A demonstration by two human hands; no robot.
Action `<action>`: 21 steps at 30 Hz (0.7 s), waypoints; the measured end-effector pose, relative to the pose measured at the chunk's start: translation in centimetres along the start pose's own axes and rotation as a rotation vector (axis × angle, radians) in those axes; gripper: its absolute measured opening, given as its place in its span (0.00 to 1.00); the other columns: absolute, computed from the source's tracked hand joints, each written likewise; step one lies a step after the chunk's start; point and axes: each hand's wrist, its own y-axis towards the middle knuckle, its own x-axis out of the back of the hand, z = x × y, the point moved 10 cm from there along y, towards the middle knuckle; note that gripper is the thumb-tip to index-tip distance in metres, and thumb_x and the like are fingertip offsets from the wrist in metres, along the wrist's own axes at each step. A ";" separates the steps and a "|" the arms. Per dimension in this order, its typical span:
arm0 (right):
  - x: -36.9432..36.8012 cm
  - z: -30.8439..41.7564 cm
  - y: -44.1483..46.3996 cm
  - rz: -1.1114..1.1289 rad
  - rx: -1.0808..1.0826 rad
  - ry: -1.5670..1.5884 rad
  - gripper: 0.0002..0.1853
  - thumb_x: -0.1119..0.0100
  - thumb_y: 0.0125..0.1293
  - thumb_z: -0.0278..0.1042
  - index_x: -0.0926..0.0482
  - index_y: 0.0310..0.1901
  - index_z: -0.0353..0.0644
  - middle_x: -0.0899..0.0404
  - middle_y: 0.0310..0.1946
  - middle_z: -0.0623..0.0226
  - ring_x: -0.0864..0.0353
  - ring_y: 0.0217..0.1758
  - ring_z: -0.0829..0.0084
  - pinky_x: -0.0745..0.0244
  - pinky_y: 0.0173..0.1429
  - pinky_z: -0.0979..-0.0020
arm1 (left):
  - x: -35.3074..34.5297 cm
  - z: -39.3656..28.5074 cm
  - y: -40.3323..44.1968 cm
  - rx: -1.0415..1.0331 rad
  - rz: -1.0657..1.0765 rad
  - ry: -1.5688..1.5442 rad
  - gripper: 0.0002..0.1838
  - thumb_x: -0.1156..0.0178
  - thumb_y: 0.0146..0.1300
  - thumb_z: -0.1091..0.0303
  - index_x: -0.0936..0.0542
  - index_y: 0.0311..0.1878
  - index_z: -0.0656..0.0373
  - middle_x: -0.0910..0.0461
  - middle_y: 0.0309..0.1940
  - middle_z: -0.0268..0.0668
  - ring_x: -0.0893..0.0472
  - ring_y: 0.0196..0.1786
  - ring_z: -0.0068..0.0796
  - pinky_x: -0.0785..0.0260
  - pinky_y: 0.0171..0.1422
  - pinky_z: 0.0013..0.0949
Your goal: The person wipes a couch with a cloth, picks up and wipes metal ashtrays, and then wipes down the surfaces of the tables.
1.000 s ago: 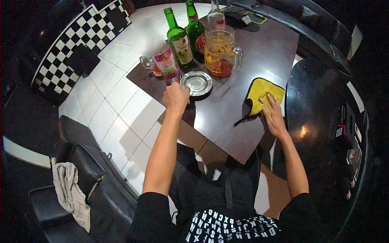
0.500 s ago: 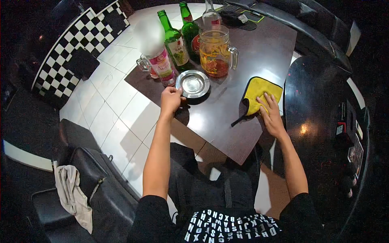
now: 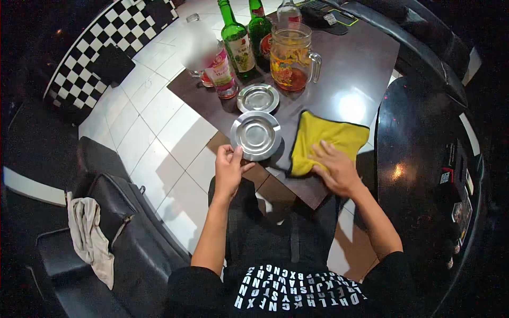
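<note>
My left hand [image 3: 230, 168] pinches the rim of a round metal ashtray [image 3: 256, 135] near the table's front left edge. Just behind it, a second metal ashtray [image 3: 258, 97] sits on the dark table [image 3: 350, 58]. My right hand [image 3: 335, 167] lies with spread fingers on a yellow cloth with black edging [image 3: 331, 137], at the table's front right part. Beyond the ashtrays stand a patterned glass jug [image 3: 290, 61] with red liquid at its bottom, a clear bottle with a pink label [image 3: 220, 71] and two green bottles, one with a green-and-white label [image 3: 241, 52].
Another clear bottle [image 3: 289, 15] and a dark cap [image 3: 323, 24] are at the table's far end. Black sofas [image 3: 143, 238] stand at the left and along the right. A grey cloth [image 3: 87, 228] hangs over the left sofa. A dark round-ended surface [image 3: 408, 132] adjoins the right side.
The held ashtray has come toward me, and the second one behind it now shows. My right hand and the yellow cloth have moved left and nearer, with the cloth spread wider.
</note>
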 end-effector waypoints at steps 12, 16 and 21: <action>0.8 -6.4 -1.5 -0.419 -0.847 1.952 0.23 0.61 0.73 0.50 0.26 0.53 0.39 0.20 0.45 0.62 0.19 0.47 0.65 0.25 0.57 0.63 | -2.1 -2.0 -2.7 -0.039 0.019 -0.063 0.11 0.47 0.70 0.64 0.36 0.46 0.58 0.23 0.36 0.38 0.20 0.38 0.26 0.19 0.45 0.33; 4.7 -5.9 -1.2 -0.528 -0.667 1.896 0.23 0.62 0.74 0.52 0.26 0.54 0.42 0.20 0.44 0.65 0.19 0.44 0.68 0.23 0.50 0.66 | -4.2 -2.4 -3.9 -0.048 0.062 -0.082 0.10 0.47 0.70 0.65 0.35 0.46 0.57 0.22 0.34 0.36 0.19 0.37 0.26 0.20 0.44 0.33; 0.5 -3.4 -1.8 -0.251 -0.836 1.823 0.23 0.58 0.73 0.52 0.25 0.52 0.42 0.20 0.38 0.68 0.20 0.37 0.74 0.24 0.40 0.71 | -6.7 -2.4 -5.5 -0.003 0.130 -0.066 0.10 0.46 0.70 0.66 0.35 0.46 0.58 0.22 0.32 0.35 0.19 0.32 0.23 0.20 0.39 0.31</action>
